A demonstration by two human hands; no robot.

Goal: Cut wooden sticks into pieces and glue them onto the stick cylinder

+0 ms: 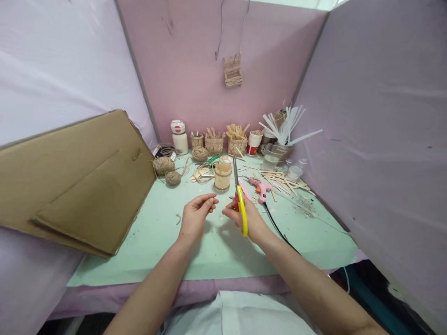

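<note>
My right hand (pixel 246 216) is closed around scissors (pixel 241 209) with yellow handles, their blades pointing away from me and upward. Thumb and fingertips of my left hand (pixel 199 211) are pinched together just left of the scissors; anything between them is too small to make out. Beyond both hands, a small round pot of wooden sticks (pixel 222 177) stands upright, with twine bands round its top and bottom. Neither hand touches it. To the right of the scissors lies a pink glue gun (pixel 263 190) with a black cord.
Balls of twine (pixel 164 165) sit at the left beside a large cardboard sheet (pixel 87 195). Loose wooden sticks (pixel 282 181) are scattered at right. Along the back stand stick-filled baskets (pixel 237 146), a white bottle (pixel 180 142) and white glue sticks (pixel 284 128) in a container.
</note>
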